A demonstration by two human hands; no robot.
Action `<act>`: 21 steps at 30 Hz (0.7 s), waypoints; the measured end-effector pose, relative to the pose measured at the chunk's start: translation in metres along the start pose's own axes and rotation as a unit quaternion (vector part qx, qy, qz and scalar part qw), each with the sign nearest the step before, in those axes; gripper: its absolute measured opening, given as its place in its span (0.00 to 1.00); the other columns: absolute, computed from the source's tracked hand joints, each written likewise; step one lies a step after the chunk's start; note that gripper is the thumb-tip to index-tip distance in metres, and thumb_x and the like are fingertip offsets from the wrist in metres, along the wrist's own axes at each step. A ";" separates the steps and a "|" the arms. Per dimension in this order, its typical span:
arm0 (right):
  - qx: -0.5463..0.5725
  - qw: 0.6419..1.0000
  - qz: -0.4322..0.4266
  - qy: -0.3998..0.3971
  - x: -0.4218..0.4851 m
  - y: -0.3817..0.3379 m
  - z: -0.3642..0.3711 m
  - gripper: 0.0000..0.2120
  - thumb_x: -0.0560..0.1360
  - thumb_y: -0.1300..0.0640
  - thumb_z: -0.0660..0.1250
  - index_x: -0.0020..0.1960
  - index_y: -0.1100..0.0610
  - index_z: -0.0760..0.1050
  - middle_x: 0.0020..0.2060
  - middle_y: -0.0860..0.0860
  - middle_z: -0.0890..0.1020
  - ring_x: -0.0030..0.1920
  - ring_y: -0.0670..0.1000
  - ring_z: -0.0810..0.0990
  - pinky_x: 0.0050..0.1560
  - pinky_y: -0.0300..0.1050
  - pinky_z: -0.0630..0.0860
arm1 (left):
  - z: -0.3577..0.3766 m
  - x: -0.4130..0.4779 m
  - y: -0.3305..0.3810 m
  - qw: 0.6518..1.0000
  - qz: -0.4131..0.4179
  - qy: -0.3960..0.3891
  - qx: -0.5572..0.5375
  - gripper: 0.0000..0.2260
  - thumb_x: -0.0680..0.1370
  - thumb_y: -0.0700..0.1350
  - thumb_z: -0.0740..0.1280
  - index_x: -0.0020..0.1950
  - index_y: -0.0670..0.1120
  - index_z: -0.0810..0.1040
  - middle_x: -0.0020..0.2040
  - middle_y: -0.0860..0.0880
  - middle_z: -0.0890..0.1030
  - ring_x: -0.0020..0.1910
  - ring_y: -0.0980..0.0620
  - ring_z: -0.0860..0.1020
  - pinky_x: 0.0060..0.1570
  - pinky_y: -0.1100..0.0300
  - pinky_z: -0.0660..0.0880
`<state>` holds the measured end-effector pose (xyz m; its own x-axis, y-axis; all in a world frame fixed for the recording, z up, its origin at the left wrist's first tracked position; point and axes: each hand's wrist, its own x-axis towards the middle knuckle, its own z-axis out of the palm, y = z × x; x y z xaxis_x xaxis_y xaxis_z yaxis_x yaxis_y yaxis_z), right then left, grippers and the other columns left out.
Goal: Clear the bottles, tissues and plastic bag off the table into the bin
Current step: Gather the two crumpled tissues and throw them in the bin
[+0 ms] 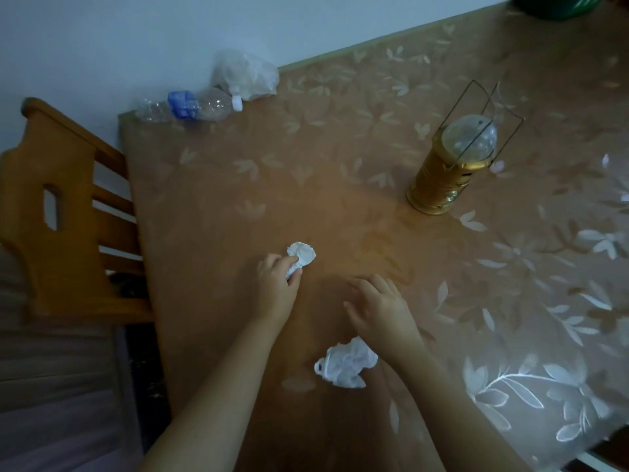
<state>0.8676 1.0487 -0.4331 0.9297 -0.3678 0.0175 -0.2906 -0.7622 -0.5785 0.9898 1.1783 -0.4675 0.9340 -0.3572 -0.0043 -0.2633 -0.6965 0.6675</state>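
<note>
My left hand (pixel 276 284) pinches a crumpled white tissue (pixel 303 254) near the middle of the table (pixel 340 185). My right hand (pixel 377 303) hovers just to the right, fingers spread and empty. A second crumpled tissue (pixel 345 364) lies on the table below my right wrist, partly covered by it. At the far left corner a clear plastic bottle (pixel 194 105) with a blue label lies on its side. A crumpled clear plastic bag (pixel 246 74) sits right behind it against the wall. No bin is in view.
A gold lantern (pixel 449 168) with wire handles stands upright at the right middle. A wooden chair (pixel 68 212) stands close against the table's left edge. A dark green object (pixel 558 5) sits at the far top right.
</note>
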 end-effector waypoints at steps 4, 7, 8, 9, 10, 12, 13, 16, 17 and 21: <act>0.010 1.000 -0.006 -0.014 -0.030 -0.006 0.007 0.17 0.70 0.57 0.68 0.58 0.59 0.74 0.52 0.55 0.79 0.53 0.57 0.75 0.51 0.53 0.74 | -0.009 -0.034 -0.006 1.000 -0.020 0.001 -0.012 0.09 0.72 0.34 0.67 0.51 0.38 0.80 0.50 0.38 0.78 0.51 0.41 0.73 0.49 0.57 0.68; 0.022 0.999 -0.010 -0.026 -0.052 -0.010 0.013 0.17 0.70 0.55 0.68 0.58 0.58 0.74 0.54 0.54 0.78 0.56 0.56 0.74 0.53 0.53 0.73 | -0.014 -0.060 -0.011 0.999 -0.029 0.005 -0.023 0.08 0.72 0.34 0.68 0.50 0.38 0.80 0.49 0.40 0.78 0.50 0.44 0.73 0.47 0.61 0.66; 0.023 0.999 -0.011 -0.029 -0.058 -0.011 0.015 0.17 0.70 0.55 0.68 0.58 0.58 0.74 0.54 0.54 0.79 0.55 0.55 0.74 0.53 0.52 0.73 | -0.016 -0.068 -0.012 0.999 -0.034 0.009 -0.026 0.08 0.71 0.34 0.68 0.49 0.38 0.80 0.48 0.40 0.78 0.50 0.44 0.73 0.46 0.60 0.66; 0.024 0.999 -0.011 -0.031 -0.064 -0.012 0.017 0.17 0.70 0.54 0.69 0.57 0.58 0.75 0.53 0.54 0.79 0.54 0.55 0.74 0.52 0.51 0.73 | -0.018 -0.075 -0.013 0.999 -0.038 0.013 -0.029 0.08 0.71 0.34 0.68 0.49 0.38 0.80 0.47 0.40 0.78 0.49 0.43 0.74 0.46 0.60 0.67; 0.024 0.999 -0.008 -0.032 -0.070 -0.012 0.019 0.17 0.69 0.55 0.69 0.56 0.58 0.75 0.51 0.53 0.79 0.52 0.55 0.75 0.51 0.51 0.74 | -0.019 -0.082 -0.014 0.999 -0.039 0.018 -0.030 0.07 0.71 0.33 0.68 0.48 0.38 0.80 0.46 0.40 0.78 0.48 0.43 0.74 0.46 0.59 0.68; 0.026 0.999 0.000 -0.031 -0.080 -0.011 0.024 0.17 0.67 0.55 0.71 0.55 0.58 0.76 0.50 0.54 0.79 0.51 0.56 0.75 0.49 0.51 0.74 | -0.022 -0.094 -0.016 0.998 -0.038 0.027 -0.033 0.07 0.70 0.32 0.69 0.47 0.37 0.80 0.44 0.39 0.79 0.46 0.41 0.75 0.45 0.57 0.69; 0.029 0.999 0.003 -0.032 -0.084 -0.010 0.026 0.17 0.67 0.56 0.71 0.55 0.57 0.77 0.50 0.54 0.79 0.51 0.56 0.75 0.49 0.50 0.74 | -0.023 -0.100 -0.016 0.998 -0.038 0.030 -0.037 0.07 0.69 0.32 0.69 0.46 0.36 0.80 0.43 0.39 0.79 0.45 0.41 0.75 0.44 0.55 0.70; 0.031 0.999 0.000 -0.021 -0.093 -0.007 0.033 0.16 0.66 0.58 0.73 0.53 0.57 0.78 0.51 0.54 0.79 0.53 0.57 0.75 0.50 0.50 0.73 | -0.027 -0.117 -0.019 0.997 -0.047 0.030 -0.053 0.06 0.70 0.33 0.69 0.46 0.37 0.80 0.44 0.40 0.78 0.45 0.43 0.76 0.45 0.53 0.73; 0.033 0.999 -0.003 -0.012 -0.095 -0.007 0.035 0.16 0.65 0.59 0.73 0.52 0.58 0.78 0.50 0.54 0.80 0.52 0.57 0.75 0.49 0.50 0.73 | -0.027 -0.123 -0.020 0.996 -0.051 0.031 -0.061 0.06 0.71 0.33 0.69 0.47 0.38 0.80 0.45 0.41 0.78 0.46 0.43 0.76 0.46 0.54 0.72; 0.040 0.999 -0.007 0.017 -0.102 -0.005 0.042 0.13 0.64 0.61 0.74 0.48 0.59 0.79 0.48 0.55 0.80 0.49 0.58 0.76 0.46 0.52 0.75 | -0.031 -0.142 -0.017 0.994 -0.052 0.048 -0.079 0.06 0.71 0.33 0.69 0.47 0.38 0.79 0.45 0.42 0.78 0.45 0.45 0.76 0.45 0.58 0.71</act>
<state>0.7839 1.1126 -0.4664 0.9248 -0.3767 0.0524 -0.2583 -0.7231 -0.6406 0.8692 1.2599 -0.4553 0.9747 -0.2229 -0.0131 -0.1309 -0.6179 0.7753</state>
